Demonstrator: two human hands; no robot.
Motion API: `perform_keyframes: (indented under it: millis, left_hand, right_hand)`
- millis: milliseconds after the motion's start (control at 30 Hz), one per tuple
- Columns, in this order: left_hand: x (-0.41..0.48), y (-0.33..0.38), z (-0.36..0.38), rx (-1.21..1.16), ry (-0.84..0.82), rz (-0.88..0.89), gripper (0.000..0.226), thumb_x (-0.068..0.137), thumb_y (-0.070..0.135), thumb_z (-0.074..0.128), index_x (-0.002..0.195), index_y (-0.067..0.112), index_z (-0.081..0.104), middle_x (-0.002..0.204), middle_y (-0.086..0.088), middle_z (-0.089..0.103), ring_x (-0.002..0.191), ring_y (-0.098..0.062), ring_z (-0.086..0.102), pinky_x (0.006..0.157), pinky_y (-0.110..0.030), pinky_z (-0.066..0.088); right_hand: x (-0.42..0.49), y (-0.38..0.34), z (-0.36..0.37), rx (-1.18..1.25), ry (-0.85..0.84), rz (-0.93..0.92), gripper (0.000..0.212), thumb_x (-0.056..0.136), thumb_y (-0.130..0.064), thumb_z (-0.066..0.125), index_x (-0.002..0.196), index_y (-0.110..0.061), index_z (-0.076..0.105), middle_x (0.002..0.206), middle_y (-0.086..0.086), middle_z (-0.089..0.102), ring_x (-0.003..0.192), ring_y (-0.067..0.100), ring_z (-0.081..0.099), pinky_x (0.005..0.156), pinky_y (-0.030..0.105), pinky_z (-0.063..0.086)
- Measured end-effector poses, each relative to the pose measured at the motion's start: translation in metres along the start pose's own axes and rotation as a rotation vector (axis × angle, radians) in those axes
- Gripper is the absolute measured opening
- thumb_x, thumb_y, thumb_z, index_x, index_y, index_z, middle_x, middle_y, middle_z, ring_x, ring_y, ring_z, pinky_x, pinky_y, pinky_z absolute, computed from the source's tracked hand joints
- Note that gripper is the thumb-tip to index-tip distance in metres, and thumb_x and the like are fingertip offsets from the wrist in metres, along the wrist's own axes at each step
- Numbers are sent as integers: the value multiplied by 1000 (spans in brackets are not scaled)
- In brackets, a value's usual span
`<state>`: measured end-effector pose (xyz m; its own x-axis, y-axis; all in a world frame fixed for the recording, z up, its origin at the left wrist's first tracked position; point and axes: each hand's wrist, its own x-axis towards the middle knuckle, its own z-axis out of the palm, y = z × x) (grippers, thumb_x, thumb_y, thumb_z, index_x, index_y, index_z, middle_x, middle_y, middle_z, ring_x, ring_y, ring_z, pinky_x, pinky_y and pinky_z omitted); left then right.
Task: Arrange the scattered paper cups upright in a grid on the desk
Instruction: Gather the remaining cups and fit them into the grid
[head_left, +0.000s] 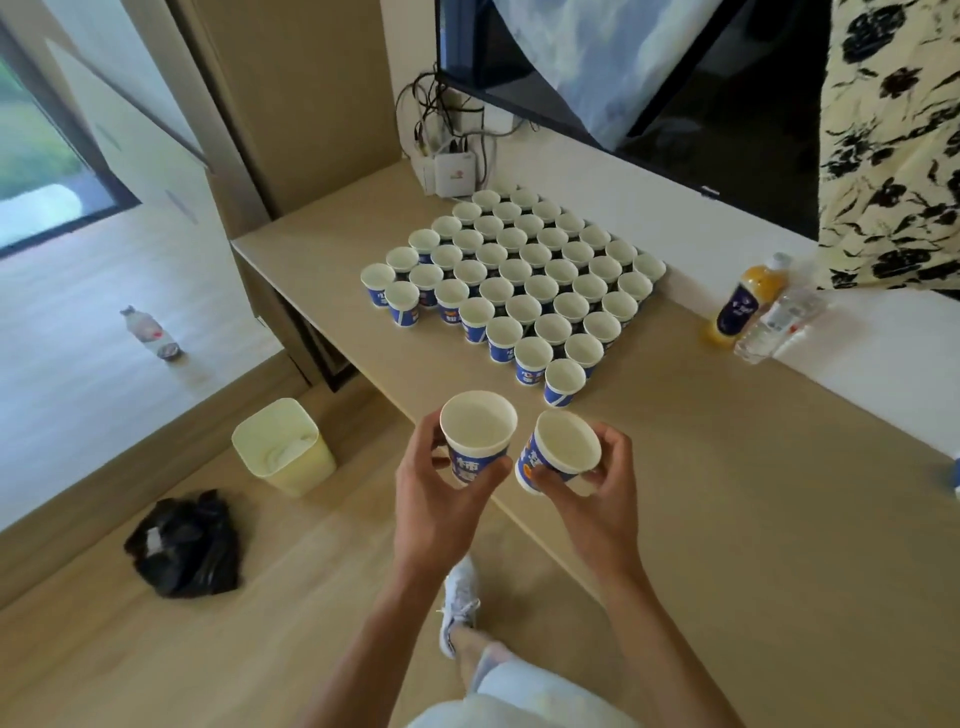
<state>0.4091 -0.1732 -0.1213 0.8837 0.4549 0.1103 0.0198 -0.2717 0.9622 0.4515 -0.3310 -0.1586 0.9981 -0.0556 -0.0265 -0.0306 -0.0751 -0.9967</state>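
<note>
Left hand (441, 499) grips one cup (478, 431), right hand (605, 499) another, forearms extended.

The left paper cup (478, 436) and right paper cup (563, 452), like the grid of paper cups (514, 280) at their 12 o'clock, are matt white paper inside, printed blue outside. The desk (727, 493) looks smooth, matt, pale wood. At 2 o'clock the juice bottle (743, 306) and water bottle (774, 327) are clear glossy plastic. The television (701, 119) screen is glossy black, the flowered cloth (893, 130) matt. At 8 o'clock lies a crinkled, shiny black plastic bag (184, 545).
</note>
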Motion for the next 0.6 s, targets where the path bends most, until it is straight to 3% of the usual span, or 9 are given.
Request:
perform_keyframes:
  millis: [200, 300, 400, 600]
  left_hand:
    - [92, -29, -16, 98, -31, -27, 57, 72, 24, 90, 119, 31, 59, 109, 20, 68, 101, -8, 65, 89, -38, 55]
    - [137, -38, -28, 141, -51, -35, 57, 72, 25, 90, 118, 37, 57, 110, 18, 69, 102, -11, 67, 89, -43, 57]
    - [178, -47, -38, 151, -36, -43, 59, 72, 23, 90, 116, 42, 56, 112, 18, 69, 105, -11, 66, 89, -46, 57]
    - [248, -66, -51, 140, -51, -58, 58, 73, 22, 90, 120, 33, 59, 112, 15, 69, 105, -14, 65, 92, -47, 55]
  right_hand:
    - [67, 28, 75, 44, 59, 49, 69, 63, -32, 92, 120, -29, 54, 119, -13, 65, 113, 15, 65, 102, 47, 52]
    - [100, 33, 109, 63, 46, 82, 65, 66, -18, 91, 119, -28, 56, 116, -15, 67, 111, 9, 64, 103, 41, 51]
    - [132, 31, 134, 75, 48, 89, 64, 64, -20, 89, 119, -25, 55, 111, -22, 66, 108, 6, 64, 99, 33, 52]
    - [171, 33, 177, 31, 80, 82, 61, 71, -4, 88, 118, -21, 52, 106, -26, 62, 102, 4, 63, 87, 19, 51]
